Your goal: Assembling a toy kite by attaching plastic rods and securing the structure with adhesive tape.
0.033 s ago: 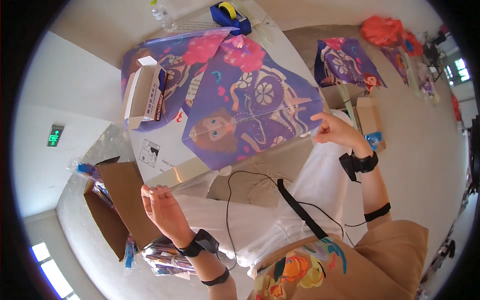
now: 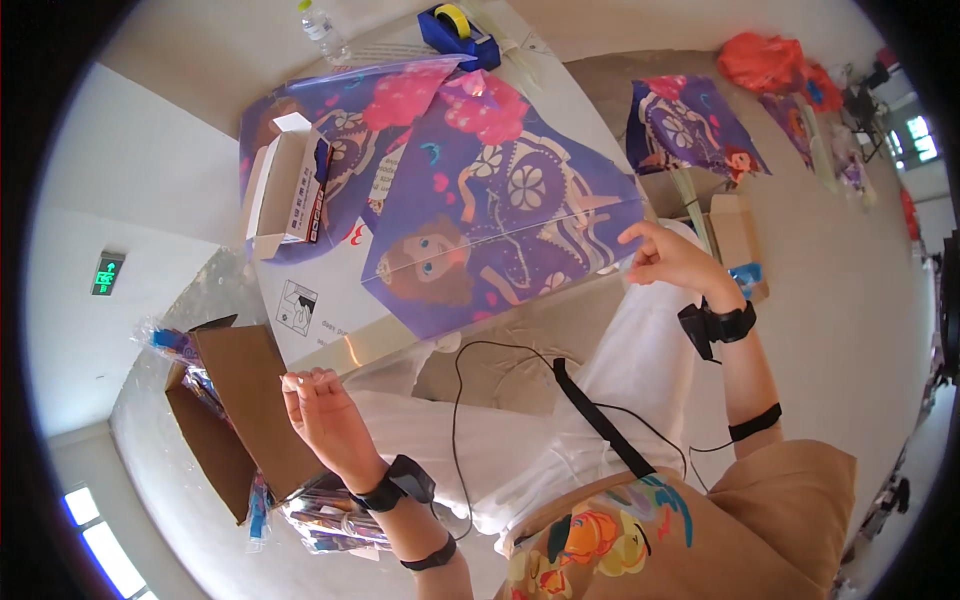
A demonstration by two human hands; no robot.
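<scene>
A purple sheet printed with a cartoon princess and pink flowers lies slantwise on a white printed board. A similar purple sheet is partly under it at the left. Beside the sheet's right corner I hold up my right hand, its index finger extended and the others bent, with nothing visible in it. My left hand hovers off the board's near left corner, palm up, fingers loosely curled; nothing shows in it. Clear film stretches along the board's near edge. Both wrists wear black bands.
An open slim box stands on the board's left. Behind are a blue tape dispenser and a water bottle. A brown carton with wrapped packs stands at left. Another purple sheet and a red bag lie at right.
</scene>
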